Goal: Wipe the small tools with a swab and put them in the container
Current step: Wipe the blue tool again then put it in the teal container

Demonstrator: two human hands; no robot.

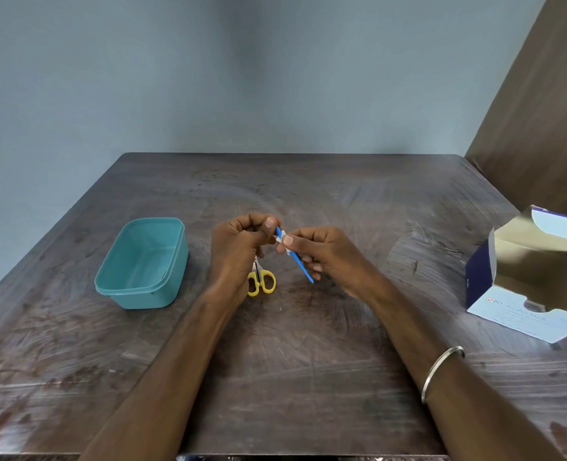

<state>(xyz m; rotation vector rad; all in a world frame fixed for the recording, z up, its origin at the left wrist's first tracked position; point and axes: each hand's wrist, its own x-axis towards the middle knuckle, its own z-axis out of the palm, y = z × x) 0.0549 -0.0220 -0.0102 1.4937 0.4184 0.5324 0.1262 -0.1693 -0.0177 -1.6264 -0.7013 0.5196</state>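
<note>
The left hand [239, 241] has its fingers [270, 224] curled, the thumb and forefinger pinching the upper end of a slim blue tool [300, 264]. The right hand [322, 252] pinches a small white swab [283, 238] around the same tool just below that end, thumb on top and the other fingers curled under the shaft. The tool slants down and toward the person, its lower tip free in the air above the table [308, 377]. Both hands are held above the table near its middle.

Just under the left hand, a pair of small scissors [261, 282] with 2 yellow loops lies on the table, its blades mostly hidden by the hand. To the left, well apart from the hands, stands an open teal container [109, 287]; nothing can be seen inside it. At the right edge of the table sits an opened cardboard box [508, 314] of alcohol swabs, its flaps raised. A metal bangle [442, 367] circles the right forearm.
</note>
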